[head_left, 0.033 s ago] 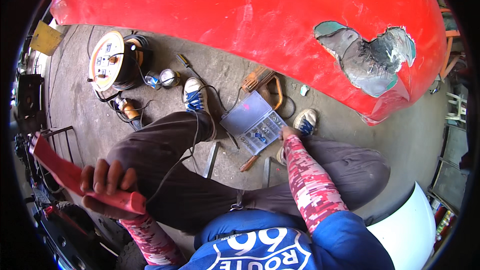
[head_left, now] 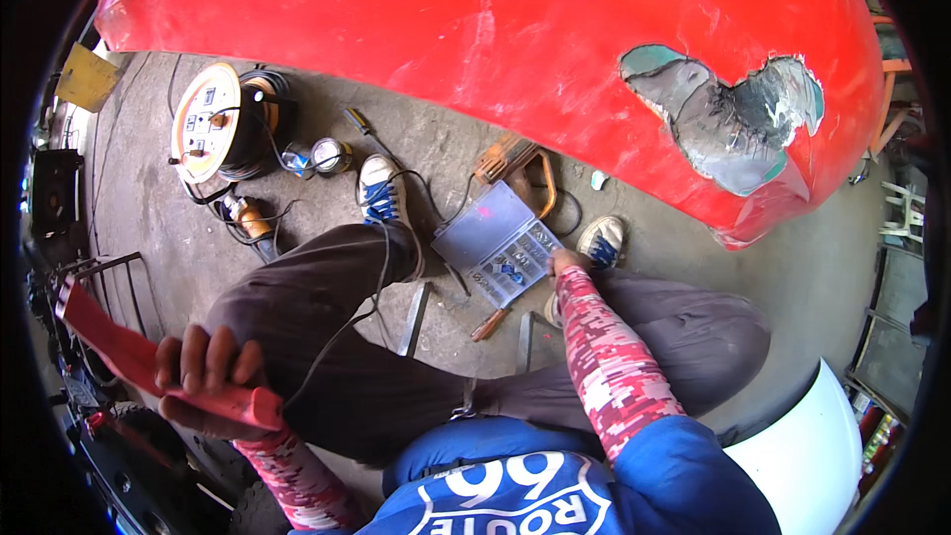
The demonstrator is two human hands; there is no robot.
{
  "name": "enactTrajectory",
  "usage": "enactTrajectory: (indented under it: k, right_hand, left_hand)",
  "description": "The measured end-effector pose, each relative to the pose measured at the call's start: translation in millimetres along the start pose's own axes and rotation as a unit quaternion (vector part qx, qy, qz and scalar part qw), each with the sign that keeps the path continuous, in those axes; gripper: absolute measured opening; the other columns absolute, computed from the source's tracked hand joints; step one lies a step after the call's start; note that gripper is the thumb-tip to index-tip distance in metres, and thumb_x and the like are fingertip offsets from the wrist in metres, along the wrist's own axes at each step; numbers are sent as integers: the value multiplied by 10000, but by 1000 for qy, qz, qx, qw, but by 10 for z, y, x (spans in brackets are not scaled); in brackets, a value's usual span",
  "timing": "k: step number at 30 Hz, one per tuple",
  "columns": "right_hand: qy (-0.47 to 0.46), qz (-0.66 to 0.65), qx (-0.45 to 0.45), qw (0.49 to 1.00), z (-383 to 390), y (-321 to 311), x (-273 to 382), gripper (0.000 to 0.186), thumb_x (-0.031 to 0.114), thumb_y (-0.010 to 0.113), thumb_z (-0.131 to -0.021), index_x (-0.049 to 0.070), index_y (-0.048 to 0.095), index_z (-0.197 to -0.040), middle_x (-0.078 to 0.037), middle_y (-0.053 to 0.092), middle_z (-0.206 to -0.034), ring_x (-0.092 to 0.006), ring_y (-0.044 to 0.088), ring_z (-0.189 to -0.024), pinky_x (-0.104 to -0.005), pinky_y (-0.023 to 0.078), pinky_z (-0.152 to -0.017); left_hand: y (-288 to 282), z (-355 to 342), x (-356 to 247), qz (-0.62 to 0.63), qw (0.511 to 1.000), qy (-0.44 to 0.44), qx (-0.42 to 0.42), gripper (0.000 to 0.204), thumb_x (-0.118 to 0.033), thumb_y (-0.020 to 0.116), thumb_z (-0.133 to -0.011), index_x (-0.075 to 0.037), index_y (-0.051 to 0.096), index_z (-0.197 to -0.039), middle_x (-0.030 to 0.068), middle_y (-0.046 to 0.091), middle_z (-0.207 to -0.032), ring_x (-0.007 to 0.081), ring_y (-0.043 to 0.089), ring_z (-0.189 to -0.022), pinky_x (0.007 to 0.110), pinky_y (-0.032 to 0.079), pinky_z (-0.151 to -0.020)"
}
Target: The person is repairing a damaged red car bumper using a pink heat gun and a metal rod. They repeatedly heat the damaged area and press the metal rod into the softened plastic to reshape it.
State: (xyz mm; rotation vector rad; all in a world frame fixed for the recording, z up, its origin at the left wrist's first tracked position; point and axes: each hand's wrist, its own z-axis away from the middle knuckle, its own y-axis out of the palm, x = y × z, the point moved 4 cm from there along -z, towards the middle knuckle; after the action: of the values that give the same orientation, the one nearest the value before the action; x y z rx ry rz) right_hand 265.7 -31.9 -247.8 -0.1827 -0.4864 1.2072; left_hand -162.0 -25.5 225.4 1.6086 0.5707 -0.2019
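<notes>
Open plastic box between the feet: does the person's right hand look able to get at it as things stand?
Probably yes: the right hand is at the right edge of the box, and the lid lies open on the opposite side, so nothing visible blocks the way.

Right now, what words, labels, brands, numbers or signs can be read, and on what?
Blue shirt: large white word and number in an outline, readable; wording not copied here.
Large red panel: white zigzag mark, cut off; no readable word.
Cable reel, cans: markings too small.
Red piece in left hand, parts box: nothing readable.
</notes>
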Motion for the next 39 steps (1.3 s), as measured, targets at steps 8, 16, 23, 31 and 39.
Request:
enactTrajectory:
  k: [8,16,23,31,39]
  right_hand:
    - [-49,72,-91,992,-111,118,60,307,245,849,-798,-21,713,-870,-98,690,-716,-187,616,-530,-324,460,-449]
    - [-18,171,-139,975,-669,43,-101,631,381,890,-713,-84,695,-1094,-248,710,-1136,-322,712,-1051,-381,580,-909]
    - [4,110,-175,978,-1184,305,-328,388,248,810,-829,-87,679,-974,-134,750,-854,-218,723,-704,-350,573,-650]
    - [-166,131,-176,961,-732,151,-299,214,230,695,-860,28,727,-921,-132,732,-909,-265,690,-851,-376,536,-771]
    - [-255,98,-112,955,117,106,-163,182,151,682,-854,75,736,-1010,-165,736,-1026,-304,697,-969,-373,541,-883]
  left_hand:
    - [-117,-84,-111,20,999,-33,2,232,-131,732,-912,-154,541,-1040,6,480,-908,155,494,-826,355,394,-747]
    - [-97,-111,-48,1,999,-48,23,183,-196,709,-945,-169,547,-1026,31,506,-936,178,535,-847,396,432,-763]
    - [-60,-174,-22,-22,997,-73,30,177,-204,700,-952,-150,559,-1044,49,510,-997,184,534,-897,405,440,-782]
    - [-13,-207,19,-23,994,-96,41,184,-98,695,-928,-138,539,-1016,48,498,-977,186,517,-873,388,432,-775]
    - [-35,-179,43,-4,993,-101,56,175,-130,703,-924,-157,570,-1037,53,527,-1020,187,546,-929,402,433,-794]
